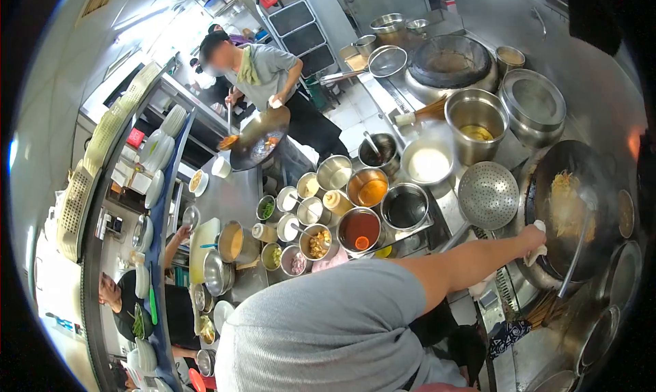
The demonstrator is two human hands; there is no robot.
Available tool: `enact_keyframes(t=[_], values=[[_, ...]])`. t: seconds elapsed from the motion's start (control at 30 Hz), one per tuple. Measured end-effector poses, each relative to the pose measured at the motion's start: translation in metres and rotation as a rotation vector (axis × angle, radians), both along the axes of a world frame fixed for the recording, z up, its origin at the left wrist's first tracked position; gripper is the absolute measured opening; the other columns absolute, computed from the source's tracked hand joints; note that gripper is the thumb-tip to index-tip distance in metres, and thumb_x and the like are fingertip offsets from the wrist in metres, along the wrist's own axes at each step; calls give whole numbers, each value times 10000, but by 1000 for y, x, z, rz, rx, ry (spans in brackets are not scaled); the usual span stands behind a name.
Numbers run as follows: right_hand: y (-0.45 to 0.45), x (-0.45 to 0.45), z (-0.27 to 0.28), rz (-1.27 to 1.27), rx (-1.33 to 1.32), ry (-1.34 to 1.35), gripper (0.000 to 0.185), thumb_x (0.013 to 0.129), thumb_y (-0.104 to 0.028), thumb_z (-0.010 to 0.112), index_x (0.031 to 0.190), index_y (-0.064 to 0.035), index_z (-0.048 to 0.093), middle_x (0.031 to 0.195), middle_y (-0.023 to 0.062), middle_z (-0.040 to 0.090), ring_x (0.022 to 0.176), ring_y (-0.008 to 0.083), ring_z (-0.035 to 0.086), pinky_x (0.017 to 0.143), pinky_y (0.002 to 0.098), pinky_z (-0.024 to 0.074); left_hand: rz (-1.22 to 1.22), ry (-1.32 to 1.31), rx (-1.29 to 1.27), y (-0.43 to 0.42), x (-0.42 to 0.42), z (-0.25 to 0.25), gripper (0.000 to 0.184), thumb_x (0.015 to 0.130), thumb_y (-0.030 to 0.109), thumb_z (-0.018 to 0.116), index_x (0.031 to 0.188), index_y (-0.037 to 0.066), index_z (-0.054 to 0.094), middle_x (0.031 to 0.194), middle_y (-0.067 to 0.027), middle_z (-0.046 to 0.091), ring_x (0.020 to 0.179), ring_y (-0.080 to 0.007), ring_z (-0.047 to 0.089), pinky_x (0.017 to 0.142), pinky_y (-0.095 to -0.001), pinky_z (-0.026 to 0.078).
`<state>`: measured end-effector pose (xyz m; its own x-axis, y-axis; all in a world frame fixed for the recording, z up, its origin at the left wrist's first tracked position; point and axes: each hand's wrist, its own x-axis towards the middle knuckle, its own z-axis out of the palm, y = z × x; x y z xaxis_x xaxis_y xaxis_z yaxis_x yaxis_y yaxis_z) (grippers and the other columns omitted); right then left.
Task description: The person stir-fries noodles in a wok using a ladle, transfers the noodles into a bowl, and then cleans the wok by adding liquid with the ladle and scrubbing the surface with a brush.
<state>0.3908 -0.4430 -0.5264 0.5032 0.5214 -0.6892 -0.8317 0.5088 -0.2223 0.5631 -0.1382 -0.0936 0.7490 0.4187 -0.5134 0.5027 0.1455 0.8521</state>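
My left hand (pixel 531 238) is closed round a folded white cloth (pixel 535 253) at the near rim of a large dark wok (pixel 547 180) on the stove. My arm reaches across from the grey sleeve. Inside the wok lies a pale, noodle-like food (pixel 568 204) with yellowish bits, blurred by steam. A metal ladle (pixel 582 238) leans in the wok with its bowl against the food, and no hand shows on its handle. My right hand is out of view.
A perforated strainer (pixel 488 195) lies beside the wok. Several sauce pots, including a red one (pixel 359 231), and ingredient tubs (pixel 318 243) crowd the counter. A co-worker (pixel 266 74) handles another wok (pixel 256 143). Another person (pixel 147 300) is behind the plate shelf (pixel 179 180).
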Motion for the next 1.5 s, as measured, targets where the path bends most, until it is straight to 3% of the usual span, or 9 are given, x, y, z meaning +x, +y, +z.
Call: enact_keyframes(t=[0.37, 0.5, 0.73, 0.83, 0.97, 1.07, 1.17, 1.27, 1.5], values=[[-23, 26, -7, 48, 139, -46, 424, 960, -401, 526, 1136, -16, 545, 947, 107, 581, 843, 246, 529, 802, 411, 495, -337, -209, 496, -2, 44, -92, 216, 727, 206, 708, 777, -4, 697, 787, -171, 699, 691, -297, 694, 603, -413, 543], [-28, 29, -15, 64, 179, -56, 428, 966, -414, 517, 1118, -15, 545, 947, 105, 578, 857, 244, 525, 817, 410, 496, -51, -78, 53, -3, 20, -40, 210, 736, 209, 701, 764, 1, 698, 768, -169, 696, 684, -300, 693, 601, -418, 543], [-35, 0, -53, 155, 279, -92, 441, 978, -437, 502, 1087, -12, 544, 948, 102, 573, 880, 241, 517, 842, 407, 496, -212, -299, 607, -7, 21, -62, 196, 792, 236, 640, 801, 59, 722, 775, -166, 696, 706, -297, 703, 615, -424, 562], [-30, -33, -67, 308, 386, -262, 448, 983, -447, 495, 1074, -11, 543, 948, 100, 570, 890, 240, 514, 853, 405, 497, -262, -149, 351, 2, 27, -50, 188, 774, 222, 660, 785, 41, 713, 736, -157, 689, 666, -289, 699, 586, -415, 556], [-22, -53, -63, 308, -630, -1017, 479, 970, -482, 509, 1087, -20, 559, 944, 87, 583, 905, 247, 490, 925, 441, 459, -316, -129, 313, 4, 38, -77, 238, 743, 224, 713, 744, -12, 686, 748, -171, 687, 679, -295, 695, 580, -437, 533], [-26, -24, -42, 271, -179, 184, 461, 981, -469, 499, 1081, -21, 539, 974, 84, 564, 891, 248, 499, 893, 450, 483, -416, -114, 347, 4, 29, -59, 190, 774, 204, 670, 769, 17, 702, 749, -149, 690, 664, -276, 695, 580, -411, 547], [-28, -29, -1, 204, 604, 23, 504, 968, -510, 503, 1136, -36, 499, 1031, 81, 553, 901, 237, 505, 821, 431, 507, -365, -117, 403, 4, 24, -47, 145, 795, 152, 622, 815, 56, 729, 711, -115, 692, 641, -251, 701, 588, -371, 574], [-32, 1, 17, 113, 987, 1296, 596, 915, -596, 538, 1194, -76, 455, 1079, 92, 506, 916, 233, 497, 783, 386, 526, -290, -142, 367, 4, 30, -65, 179, 775, 170, 651, 828, 13, 719, 793, -153, 706, 718, -289, 707, 623, -398, 564], [-38, -6, -14, -72, 833, 1100, 591, 888, -578, 600, 1206, -119, 407, 1063, 103, 433, 896, 226, 479, 753, 343, 547, -69, -41, -9, 1, 16, -30, 261, 710, 170, 702, 880, -27, 705, 894, -196, 704, 788, -320, 699, 646, -418, 537]])
